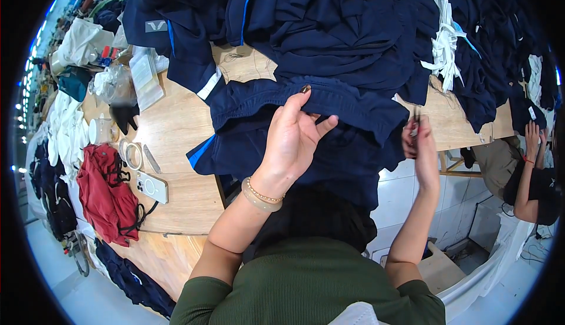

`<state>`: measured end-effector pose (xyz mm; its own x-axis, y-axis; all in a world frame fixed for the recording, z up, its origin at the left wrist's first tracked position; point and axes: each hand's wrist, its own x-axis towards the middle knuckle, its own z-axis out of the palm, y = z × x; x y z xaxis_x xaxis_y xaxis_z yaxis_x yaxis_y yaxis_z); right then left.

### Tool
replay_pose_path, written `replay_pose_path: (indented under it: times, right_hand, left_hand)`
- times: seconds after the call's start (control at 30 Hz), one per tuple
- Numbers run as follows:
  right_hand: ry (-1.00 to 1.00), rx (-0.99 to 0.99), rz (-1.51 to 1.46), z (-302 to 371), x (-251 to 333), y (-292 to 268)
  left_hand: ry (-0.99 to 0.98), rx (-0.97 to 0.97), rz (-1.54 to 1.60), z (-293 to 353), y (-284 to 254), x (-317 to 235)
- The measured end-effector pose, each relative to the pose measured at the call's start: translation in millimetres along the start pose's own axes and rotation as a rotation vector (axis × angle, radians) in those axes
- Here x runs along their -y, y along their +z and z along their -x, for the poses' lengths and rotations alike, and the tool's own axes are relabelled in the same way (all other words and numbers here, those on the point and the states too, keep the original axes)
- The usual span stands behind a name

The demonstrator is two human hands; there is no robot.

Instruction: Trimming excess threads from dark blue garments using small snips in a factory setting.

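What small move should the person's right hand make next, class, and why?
Probably bring the right hand with its small tool leftward to the waistband of the navy garment. The left hand pinches that waistband up, while the right hand is off past the garment's right edge.

A garment workshop: heaped navy blue garments [353, 25] cover a long wooden worktable [170, 125], another worker far right.
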<state>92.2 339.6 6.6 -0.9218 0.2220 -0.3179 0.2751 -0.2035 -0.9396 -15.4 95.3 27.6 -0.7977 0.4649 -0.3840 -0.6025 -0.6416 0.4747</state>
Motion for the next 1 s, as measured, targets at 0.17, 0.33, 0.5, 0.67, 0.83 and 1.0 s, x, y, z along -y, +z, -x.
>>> replay_pose_path:
  times: [0.17,0.33,0.5,0.67,0.83,1.0]
  right_hand:
    - [-0.419,-0.135,0.353,-11.6,29.4,16.3]
    - [-0.816,-0.124,0.687,-32.5,50.3,51.6]
    - [-0.927,-0.073,0.753,-35.0,64.9,80.0]
    - [-0.995,-0.014,0.838,-38.5,72.0,87.5]
    - [-0.947,0.039,0.846,-38.8,73.4,91.6]
    - [-0.999,0.067,0.887,-39.5,74.8,95.8]
  left_hand:
    - [-0.027,0.012,0.071,3.5,10.7,-3.4]
    - [0.125,0.087,-0.036,6.5,7.2,-0.1]
    - [0.144,0.013,-0.067,9.7,9.8,-2.0]
    - [0.155,-0.002,-0.108,11.2,10.2,-2.7]
    - [0.18,-0.012,-0.13,10.0,7.6,-0.4]
    - [0.173,-0.022,-0.158,10.7,10.3,-2.1]
